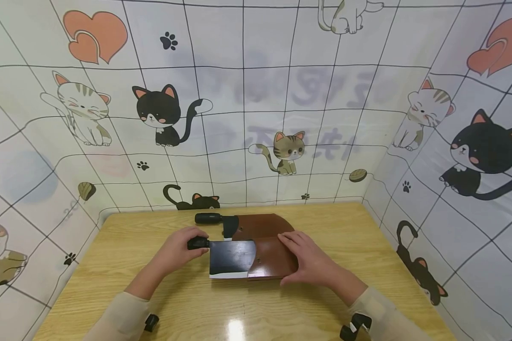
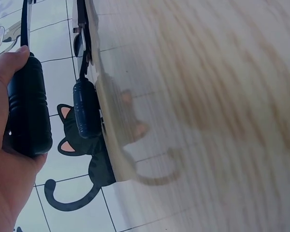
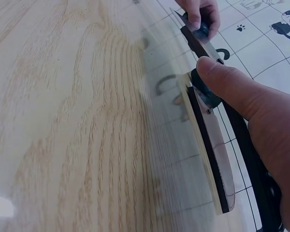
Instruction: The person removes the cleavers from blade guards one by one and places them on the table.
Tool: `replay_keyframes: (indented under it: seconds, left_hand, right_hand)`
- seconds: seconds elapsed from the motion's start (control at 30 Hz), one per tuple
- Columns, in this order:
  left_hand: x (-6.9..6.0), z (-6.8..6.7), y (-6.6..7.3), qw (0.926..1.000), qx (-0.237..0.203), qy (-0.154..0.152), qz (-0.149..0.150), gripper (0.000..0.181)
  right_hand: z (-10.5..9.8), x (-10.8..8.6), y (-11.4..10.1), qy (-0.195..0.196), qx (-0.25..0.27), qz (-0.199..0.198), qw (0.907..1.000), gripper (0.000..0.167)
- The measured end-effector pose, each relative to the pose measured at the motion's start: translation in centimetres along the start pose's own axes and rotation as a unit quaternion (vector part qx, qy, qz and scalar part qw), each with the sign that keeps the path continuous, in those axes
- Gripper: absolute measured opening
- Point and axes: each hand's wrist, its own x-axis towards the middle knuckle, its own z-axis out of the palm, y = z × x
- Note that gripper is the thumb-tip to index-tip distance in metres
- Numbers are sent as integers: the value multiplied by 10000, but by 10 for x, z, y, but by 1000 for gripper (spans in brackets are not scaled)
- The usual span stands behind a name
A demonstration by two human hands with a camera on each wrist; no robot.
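Front cleaver (image 1: 230, 257) held above the wooden table (image 1: 196, 312), blade pointed right. Its black handle (image 1: 198, 243) is gripped by the left hand (image 1: 181, 248), thumb and fingers closed around it. The blade is partly covered by a brown sheath (image 1: 273, 258); the part nearest the handle is left bare, a bright edge seen along the bottom. The sheath's right end is clasped by the right hand (image 1: 311, 260), between thumb and fingers. Just behind, a rear knife (image 1: 207, 218) is laid on the table, handle leftward, its blade partly enclosed by a second sheath (image 1: 264, 225). The table is backed by a cat-print sheet (image 1: 222, 90).
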Motion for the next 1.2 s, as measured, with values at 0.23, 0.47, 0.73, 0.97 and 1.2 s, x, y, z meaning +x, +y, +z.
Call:
replay_keyframes:
  seconds: [0.23,0.47,0.73,0.97,1.2]
  left_hand:
    - [-3,-1,-3,9999,-93,12,-35,34]
    - [-4,-1,-7,9998,-168,-64,-113,34]
    - [-7,-4,-10,9992,-287,-160,-244,35]
    - [-8,-5,-13,9992,-339,-104,-184,35]
    - [-9,-5,-16,9996,-270,25,-126,34]
  right_hand:
    - [-3,-2,0,6,73,11,10000,128]
    - [-4,-4,1,-16,99,16,9999,127]
    - [-3,-6,6,-5,137,33,9999,126]
    - [-3,-6,8,12,196,-30,9998,126]
    - [-4,-7,9,-36,241,65,9997,126]
